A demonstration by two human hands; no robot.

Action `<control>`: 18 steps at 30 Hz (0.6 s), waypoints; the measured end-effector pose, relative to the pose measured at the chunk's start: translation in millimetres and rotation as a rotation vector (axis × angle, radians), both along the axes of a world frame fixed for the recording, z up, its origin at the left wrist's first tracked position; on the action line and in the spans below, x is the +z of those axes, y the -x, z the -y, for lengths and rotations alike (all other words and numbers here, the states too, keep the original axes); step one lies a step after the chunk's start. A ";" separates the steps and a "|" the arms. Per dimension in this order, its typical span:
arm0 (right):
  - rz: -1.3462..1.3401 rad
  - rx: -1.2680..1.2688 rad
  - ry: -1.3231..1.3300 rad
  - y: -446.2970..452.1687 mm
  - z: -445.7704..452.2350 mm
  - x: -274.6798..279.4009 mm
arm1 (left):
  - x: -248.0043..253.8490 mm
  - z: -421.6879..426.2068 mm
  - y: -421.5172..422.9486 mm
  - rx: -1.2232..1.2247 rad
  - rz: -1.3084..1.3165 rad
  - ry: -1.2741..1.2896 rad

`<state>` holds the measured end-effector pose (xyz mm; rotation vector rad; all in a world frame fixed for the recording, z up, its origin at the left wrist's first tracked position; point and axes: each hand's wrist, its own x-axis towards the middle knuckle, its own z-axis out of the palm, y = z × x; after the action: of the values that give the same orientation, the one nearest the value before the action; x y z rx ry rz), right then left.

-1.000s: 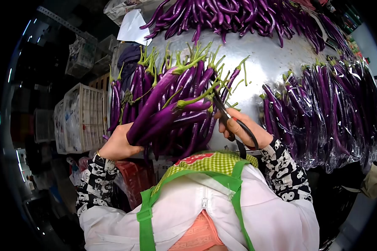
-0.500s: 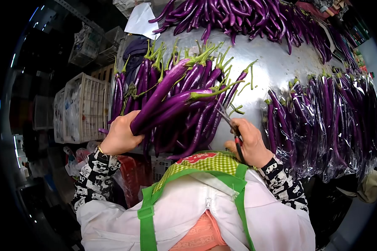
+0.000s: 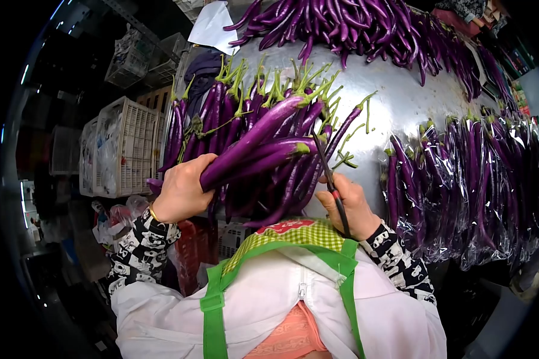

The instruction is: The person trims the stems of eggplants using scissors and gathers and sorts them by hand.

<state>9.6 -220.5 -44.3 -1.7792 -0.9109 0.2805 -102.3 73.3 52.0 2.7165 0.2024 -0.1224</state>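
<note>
My left hand [image 3: 182, 190] is wrapped around the lower ends of a few long purple eggplants [image 3: 251, 133], which slant up to the right. Their green caps point toward my other hand; the cap of the lower one shows only a short stub. In my right hand [image 3: 352, 206] is a pair of scissors [image 3: 338, 202] with dark blades and red-and-black handles, the blades upright right beside that cap. Beneath the held ones lies a pile of loose eggplants [image 3: 218, 116] with long green stems. Cut stem pieces [image 3: 345, 160] lie to the right of the pile.
Eggplants in clear plastic bags [image 3: 461, 185] fill the right of the metal table [image 3: 395, 99]. A heap of eggplants [image 3: 341, 27] covers the far side, near a white paper sheet [image 3: 214, 27]. White plastic crates [image 3: 126, 146] stand at the left, and a red crate [image 3: 194, 248] below.
The long green stem on the lower held eggplant is gone, leaving a short stub. The scissor blades, apart before, now look closer together and more upright. The whole view has shifted slightly.
</note>
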 end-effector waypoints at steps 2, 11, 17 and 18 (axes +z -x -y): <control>-0.026 0.002 -0.008 -3.4 8.3 0.7 | 2.1 -0.6 0.3 -0.012 0.042 -0.021; -0.789 0.291 -0.110 -35.8 15.1 27.7 | 5.7 -0.9 -0.1 -0.166 0.145 -0.217; -0.798 0.243 -0.175 -27.9 16.3 12.0 | 1.1 -10.9 -8.6 -0.244 0.482 -0.614; -0.325 0.157 -0.066 -28.9 15.6 7.6 | 0.9 -13.9 -9.9 -0.233 0.479 -0.624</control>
<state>38.5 -236.1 -36.7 -1.5467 -0.8144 0.6150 -92.4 87.2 52.9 3.2628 -0.2628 0.6196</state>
